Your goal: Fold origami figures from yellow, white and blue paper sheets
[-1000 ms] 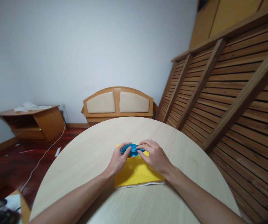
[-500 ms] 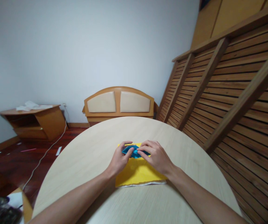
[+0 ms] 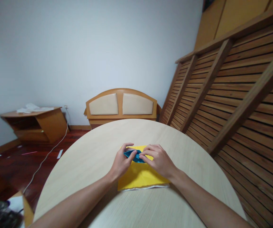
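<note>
A small piece of folded blue paper [image 3: 139,158] is held between my two hands, above a yellow sheet [image 3: 142,179]. My left hand [image 3: 123,160] grips its left end, thumb on top and fingers behind. With thumb and fingertips pinched, my right hand [image 3: 156,157] holds the right part of the blue paper. Narrow pleat-like lines show near its middle, between the thumbs. The yellow sheet lies flat beneath both hands, with a white layer peeking out along its near edge. My fingers hide part of the folds.
The sheet rests on a round, pale wooden table [image 3: 79,167]. Beyond it stands a headboard [image 3: 120,91] with two cream panels. A slatted wooden frame [image 3: 221,88] leans at the right. A low cabinet [image 3: 51,125] and a white cable [image 3: 42,161] are at the left.
The blue paper has turned and narrowed between my fingers; its right end no longer sticks out under my right hand. Both hands keep nearly the same place.
</note>
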Demonstrator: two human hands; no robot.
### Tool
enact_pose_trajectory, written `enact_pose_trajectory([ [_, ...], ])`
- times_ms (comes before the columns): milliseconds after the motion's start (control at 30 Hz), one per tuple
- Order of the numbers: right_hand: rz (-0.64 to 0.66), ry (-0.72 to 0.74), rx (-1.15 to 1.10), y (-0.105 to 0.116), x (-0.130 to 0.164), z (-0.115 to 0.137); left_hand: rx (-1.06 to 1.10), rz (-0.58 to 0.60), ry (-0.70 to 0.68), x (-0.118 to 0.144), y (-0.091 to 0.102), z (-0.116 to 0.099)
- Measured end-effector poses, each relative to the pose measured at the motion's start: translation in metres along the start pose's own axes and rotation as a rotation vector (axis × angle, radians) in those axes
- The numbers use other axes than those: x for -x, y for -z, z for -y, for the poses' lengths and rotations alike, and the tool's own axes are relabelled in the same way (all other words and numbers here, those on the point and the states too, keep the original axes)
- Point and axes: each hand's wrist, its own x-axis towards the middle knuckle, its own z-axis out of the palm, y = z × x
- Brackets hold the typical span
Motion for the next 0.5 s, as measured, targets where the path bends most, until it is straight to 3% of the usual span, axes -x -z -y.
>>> enact_pose_trajectory([
  [333,0.0,0.004,-0.031,0.0017,-0.0005,-0.0016,0.025,0.068,-0.06,0.0005,0.0039,0.0011],
  [500,-0.032,0.057,0.144,-0.0006,0.0005,0.0016,-0.035,0.072,-0.08,0.0033,0.0033,0.0003],
])
